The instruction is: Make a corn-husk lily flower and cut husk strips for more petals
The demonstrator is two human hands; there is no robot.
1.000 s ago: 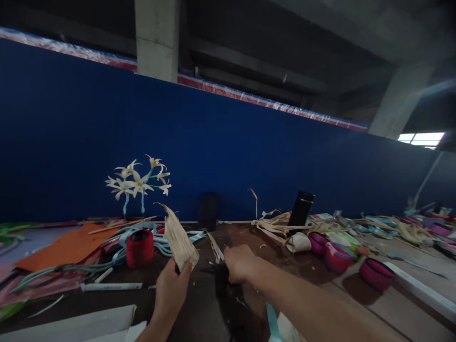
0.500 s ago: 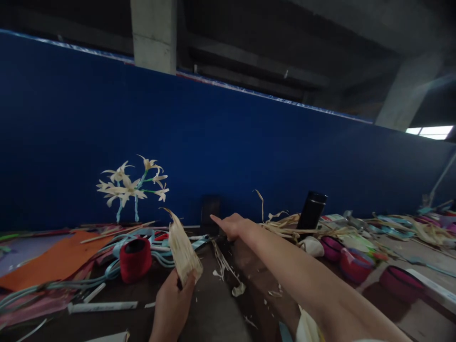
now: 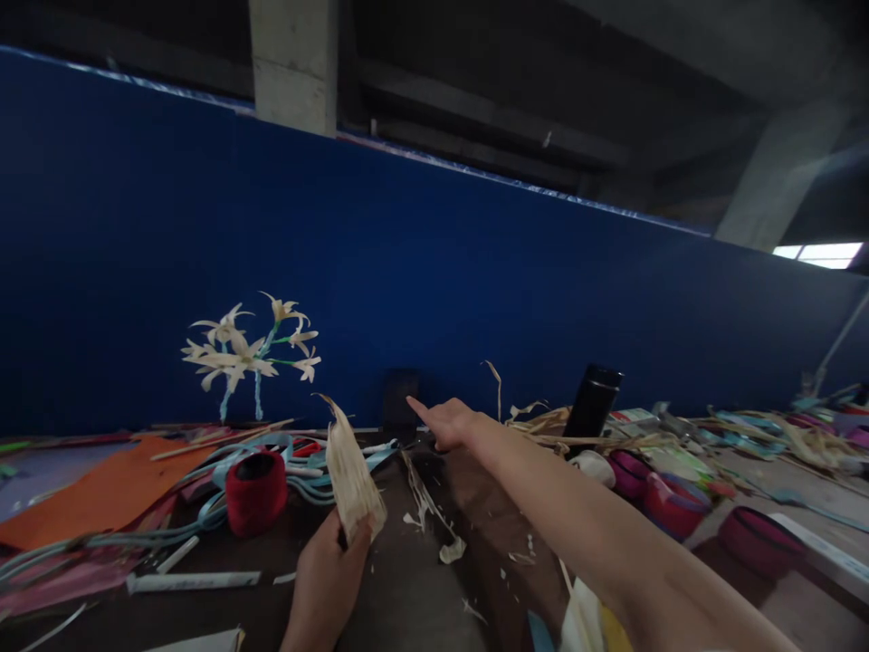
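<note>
My left hand point(image 3: 330, 570) is closed round the base of a dry, pale corn husk point(image 3: 353, 480), whose thin curled tip points upward. My right hand point(image 3: 448, 424) reaches far forward over the table with its index finger stretched out and nothing in it. That fingertip is at or just in front of a dark upright rectangular slab, perhaps a phone point(image 3: 399, 398), by the blue wall; whether they touch I cannot tell. Left of the husk lies a red yarn spool point(image 3: 256, 493). White husk flowers point(image 3: 244, 358) on blue-wrapped stems stand against the wall.
A black bottle point(image 3: 594, 403) leans among dry husk strips at the right. Nearby are purple and red bands point(image 3: 682, 507). Light blue cord point(image 3: 196, 530) and orange sheets point(image 3: 81, 498) cover the left. Husk scraps point(image 3: 452, 550) litter the brown tabletop. The blue wall point(image 3: 441, 272) closes off the back.
My right hand has shifted slightly right and up, its finger still stretched out. My left hand keeps its hold on the corn husk, almost in place.
</note>
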